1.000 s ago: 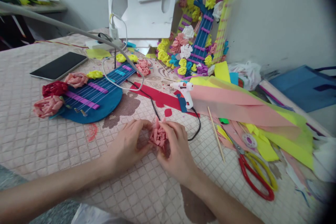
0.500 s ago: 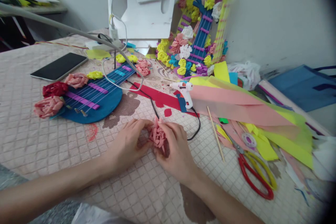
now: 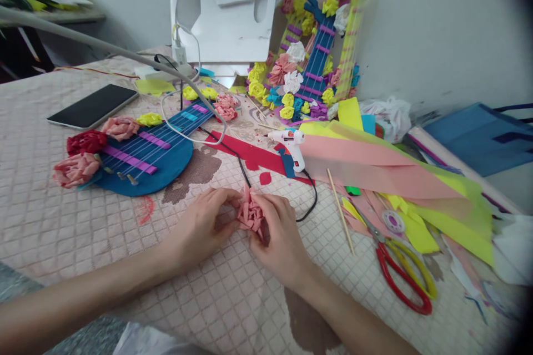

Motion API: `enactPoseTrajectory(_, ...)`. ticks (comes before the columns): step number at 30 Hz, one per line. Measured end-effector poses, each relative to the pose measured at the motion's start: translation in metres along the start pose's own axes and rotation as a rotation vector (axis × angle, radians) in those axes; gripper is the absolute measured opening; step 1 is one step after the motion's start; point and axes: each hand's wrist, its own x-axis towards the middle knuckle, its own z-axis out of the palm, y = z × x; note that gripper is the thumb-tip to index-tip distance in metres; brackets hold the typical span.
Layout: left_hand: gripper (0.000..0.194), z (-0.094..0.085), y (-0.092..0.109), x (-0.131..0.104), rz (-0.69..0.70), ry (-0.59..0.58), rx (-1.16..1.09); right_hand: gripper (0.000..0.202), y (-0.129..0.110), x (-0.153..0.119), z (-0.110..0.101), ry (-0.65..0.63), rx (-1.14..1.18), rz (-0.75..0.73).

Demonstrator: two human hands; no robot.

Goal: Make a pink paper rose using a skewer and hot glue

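Note:
A pink crepe-paper flower (image 3: 250,216) is between my two hands, just above the checked tablecloth. My left hand (image 3: 208,219) is closed around its left side, thumb and fingers at the petals. From the right, my right hand (image 3: 278,233) grips it with the fingers bent over its edge. Some fingertips are hidden behind the flower. Left of my hands lies a blue toy guitar (image 3: 166,161) with purple strips, strings and paper flowers along its edge. Beyond my right hand a white glue gun (image 3: 291,147) rests on red and blue paper pieces, its black cord curving toward my hands.
Scissors (image 3: 406,272), a wooden stick (image 3: 340,211), a tape roll (image 3: 393,222) and pink and yellow paper sheets (image 3: 375,161) lie to the right. A tablet (image 3: 94,105) lies at the left. Decorated guitars (image 3: 318,61) lean on the wall; a white cable (image 3: 104,41) crosses the left side.
Almost nothing differs. Both hands stay on the pink flower, with only a slight shift of the right fingers and of the whole view.

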Motion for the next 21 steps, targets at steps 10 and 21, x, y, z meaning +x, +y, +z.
enactPoseTrajectory(10, 0.028, 0.0022, 0.0045, 0.0015, -0.002, -0.033, 0.052, 0.061, -0.0015, -0.0009, -0.0008, -0.012, 0.007, 0.004)
enactPoseTrajectory(21, 0.030, 0.0038, 0.0034, 0.0018, -0.003, -0.037, 0.065, 0.061, -0.0038, 0.0019, -0.0001, 0.001, -0.021, -0.001)
